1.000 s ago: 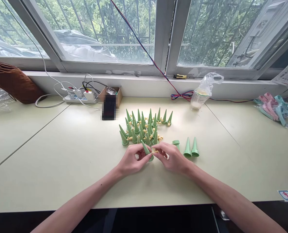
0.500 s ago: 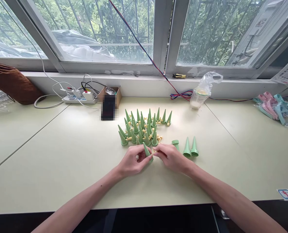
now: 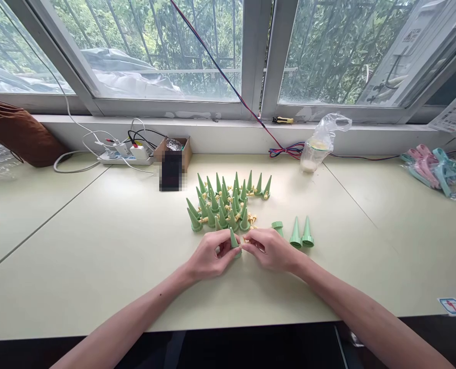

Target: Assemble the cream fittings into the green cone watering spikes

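Observation:
Between the fingers and thumb of my left hand (image 3: 212, 254) is a green plastic plant watering spike (image 3: 233, 239), its pointed tip up and its wide base partly covered by my thumb. My right hand (image 3: 264, 247) is closed in a pinch on a small yellow valve (image 3: 245, 240) right beside the spike's base; fingers hide most of it. Just beyond my hands stand several green spikes (image 3: 214, 201) in a cluster, with yellow valves at their bases. A few loose yellow valves (image 3: 252, 219) lie at the cluster's right edge.
Right of my right hand are two upright green spikes (image 3: 295, 234) and a green piece (image 3: 277, 225) partly hidden by the hand. Along the back sit a power strip (image 3: 126, 160), a cardboard box (image 3: 187, 151), a plastic bag (image 3: 315, 151) and wrapped pastel clips (image 3: 443, 171).
The spike in my left hand has turned more upright. My right hand has shifted very slightly right, a little apart from the left fingers. The other spikes stay put.

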Available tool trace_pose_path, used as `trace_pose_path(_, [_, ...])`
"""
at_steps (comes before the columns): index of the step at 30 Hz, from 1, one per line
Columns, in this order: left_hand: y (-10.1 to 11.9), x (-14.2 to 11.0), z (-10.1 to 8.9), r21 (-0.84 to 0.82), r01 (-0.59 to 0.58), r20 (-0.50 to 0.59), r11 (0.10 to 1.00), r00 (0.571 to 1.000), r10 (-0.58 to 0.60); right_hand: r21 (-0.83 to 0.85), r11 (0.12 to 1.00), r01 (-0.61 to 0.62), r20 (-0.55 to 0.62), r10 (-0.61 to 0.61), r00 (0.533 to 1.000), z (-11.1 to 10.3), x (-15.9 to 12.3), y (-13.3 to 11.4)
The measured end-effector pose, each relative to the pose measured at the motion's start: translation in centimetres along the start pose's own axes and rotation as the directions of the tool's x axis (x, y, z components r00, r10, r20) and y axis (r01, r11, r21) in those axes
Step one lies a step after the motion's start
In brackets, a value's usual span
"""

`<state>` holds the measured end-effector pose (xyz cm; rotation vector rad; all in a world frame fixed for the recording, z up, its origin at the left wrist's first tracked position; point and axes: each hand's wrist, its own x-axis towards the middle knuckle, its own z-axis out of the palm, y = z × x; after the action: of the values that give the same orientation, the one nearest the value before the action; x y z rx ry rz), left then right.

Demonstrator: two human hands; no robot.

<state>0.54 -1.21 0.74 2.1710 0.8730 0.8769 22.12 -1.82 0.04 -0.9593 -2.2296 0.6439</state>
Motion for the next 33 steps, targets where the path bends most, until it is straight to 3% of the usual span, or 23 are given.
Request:
trace_pose_path(9, [-0.2,0.0,-0.1,0.046,-0.013,-0.009,0.999,1.000,0.013,-0.044,0.997,0.056,0.072,-0.053,0.996,-0.8,0.1,-0.4])
trace_pose_path(33, [-1.1,-0.2,0.2,0.151,-0.141,0.027,0.978,0.990,0.139,-0.181,0.980,0.079,0.121,-0.058,0.991,0.1,-0.2,1.0])
